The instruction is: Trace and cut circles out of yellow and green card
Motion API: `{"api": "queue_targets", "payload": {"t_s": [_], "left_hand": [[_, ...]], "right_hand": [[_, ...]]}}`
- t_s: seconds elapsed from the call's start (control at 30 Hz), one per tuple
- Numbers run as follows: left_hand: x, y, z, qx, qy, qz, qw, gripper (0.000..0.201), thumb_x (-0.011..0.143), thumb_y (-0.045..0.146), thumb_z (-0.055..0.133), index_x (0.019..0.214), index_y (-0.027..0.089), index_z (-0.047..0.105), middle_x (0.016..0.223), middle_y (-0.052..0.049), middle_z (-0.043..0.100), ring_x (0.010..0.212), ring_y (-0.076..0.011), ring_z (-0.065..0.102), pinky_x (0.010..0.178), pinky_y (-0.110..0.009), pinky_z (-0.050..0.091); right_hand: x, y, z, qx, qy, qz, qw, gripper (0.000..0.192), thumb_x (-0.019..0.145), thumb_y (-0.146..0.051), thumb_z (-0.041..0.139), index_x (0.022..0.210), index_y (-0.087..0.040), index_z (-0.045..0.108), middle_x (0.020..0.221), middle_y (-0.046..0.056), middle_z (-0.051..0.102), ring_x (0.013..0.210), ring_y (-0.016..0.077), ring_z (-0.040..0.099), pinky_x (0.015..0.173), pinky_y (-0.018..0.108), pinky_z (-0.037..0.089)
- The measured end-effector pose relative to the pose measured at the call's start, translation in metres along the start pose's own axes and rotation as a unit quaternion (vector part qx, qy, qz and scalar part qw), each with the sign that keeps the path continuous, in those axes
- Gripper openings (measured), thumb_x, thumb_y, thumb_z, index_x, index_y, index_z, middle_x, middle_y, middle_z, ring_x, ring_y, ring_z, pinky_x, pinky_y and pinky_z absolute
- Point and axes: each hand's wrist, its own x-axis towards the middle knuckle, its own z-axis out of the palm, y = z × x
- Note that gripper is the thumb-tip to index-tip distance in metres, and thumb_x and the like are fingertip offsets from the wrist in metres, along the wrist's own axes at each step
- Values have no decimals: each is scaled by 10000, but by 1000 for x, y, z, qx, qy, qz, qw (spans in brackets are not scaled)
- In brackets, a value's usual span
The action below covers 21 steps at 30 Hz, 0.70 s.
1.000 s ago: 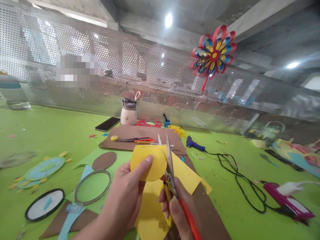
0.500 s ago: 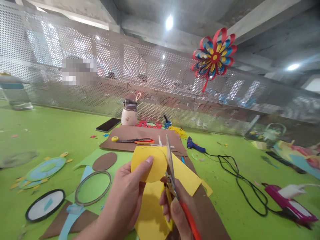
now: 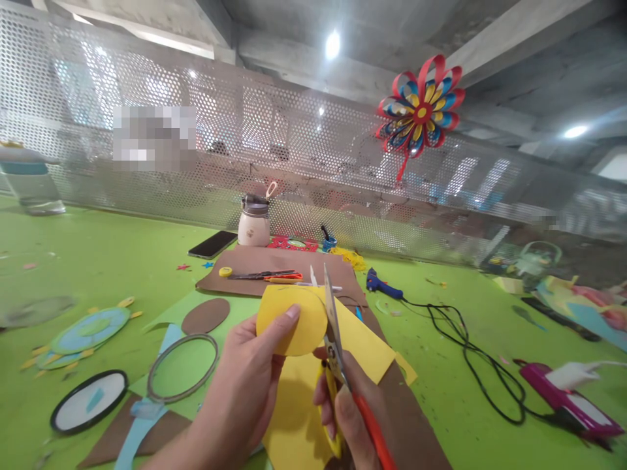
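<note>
My left hand (image 3: 245,385) pinches a yellow foam sheet (image 3: 294,320), thumb on its rounded upper part. My right hand (image 3: 343,405) grips scissors (image 3: 336,333) with a red and yellow handle. Their blades point upward along the right edge of the yellow round. The lower part of the yellow sheet hangs between my two hands over a brown sheet (image 3: 406,418) on the green table (image 3: 122,261).
A wire hoop (image 3: 182,367), a brown oval (image 3: 206,316), a black-rimmed disc (image 3: 89,401) and a blue-green cutout (image 3: 85,331) lie left. A second pair of scissors (image 3: 267,275), a jar (image 3: 253,222), a phone (image 3: 211,243) sit farther back. A blue glue gun (image 3: 383,283) with black cable, pink device (image 3: 568,398) right.
Almost nothing has moved. The scissor blades have shifted very slightly against the yellow sheet, and the view has tilted a touch.
</note>
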Motion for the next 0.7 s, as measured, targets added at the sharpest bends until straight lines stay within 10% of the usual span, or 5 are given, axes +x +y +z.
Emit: {"api": "queue_targets", "payload": {"t_s": [0.7], "left_hand": [[3,0,-6,-1,-33,14,999,242,757,302,740,905,112,719,708,-73,727,610,-193,687,515,-227,523]], "right_hand": [[-1,-2,-4,-20,-18,3,1000,624,855,-729,389,1144,-199,547,664,-23,477,550,121,452,522,242,356]]}}
